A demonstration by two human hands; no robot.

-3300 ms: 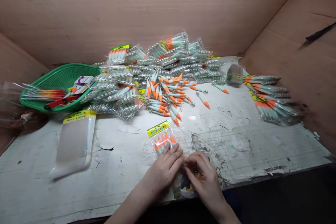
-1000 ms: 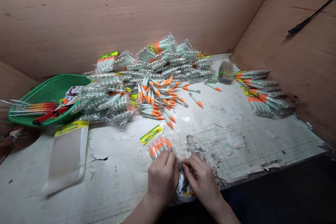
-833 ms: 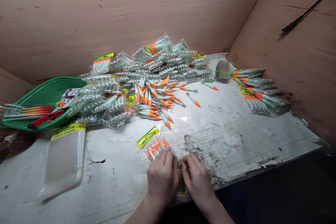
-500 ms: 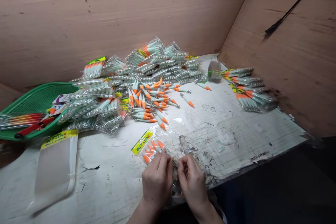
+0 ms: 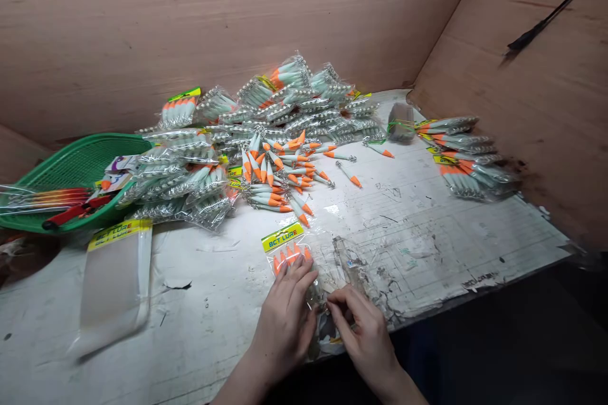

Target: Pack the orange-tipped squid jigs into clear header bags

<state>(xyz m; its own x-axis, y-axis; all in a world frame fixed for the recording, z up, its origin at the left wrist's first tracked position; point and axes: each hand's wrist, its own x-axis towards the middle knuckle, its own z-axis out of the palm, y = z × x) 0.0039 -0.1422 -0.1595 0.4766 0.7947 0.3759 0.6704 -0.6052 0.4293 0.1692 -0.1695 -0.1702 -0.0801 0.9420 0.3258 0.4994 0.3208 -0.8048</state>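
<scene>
A clear plastic bag of orange-tipped fishing lures, with a yellow "BCT LURE" header (image 5: 282, 238), lies at the table's front. Across its upper part my left hand (image 5: 287, 307) rests with fingers stretched out over the lures. My right hand (image 5: 361, 319) is closed in a pinch at the bag's near end, close to my left thumb. What exactly its fingertips grip is partly hidden. Beyond my hands, a loose heap of pale lures with orange tips (image 5: 270, 164) is spread on the table.
Filled lure bags (image 5: 289, 98) are piled along the back. A green basket (image 5: 52, 161) with red-handled pliers (image 5: 76, 212) stands left, by a stack of flat plastic bags (image 5: 114, 285). More filled bags (image 5: 468, 168) lie right, near a small clear box (image 5: 400, 123).
My left hand has gone from a pinch to lying over the bag with fingers extended. The bag is turned straighter. My right hand remains pinched at the near end. The view has shifted slightly.
</scene>
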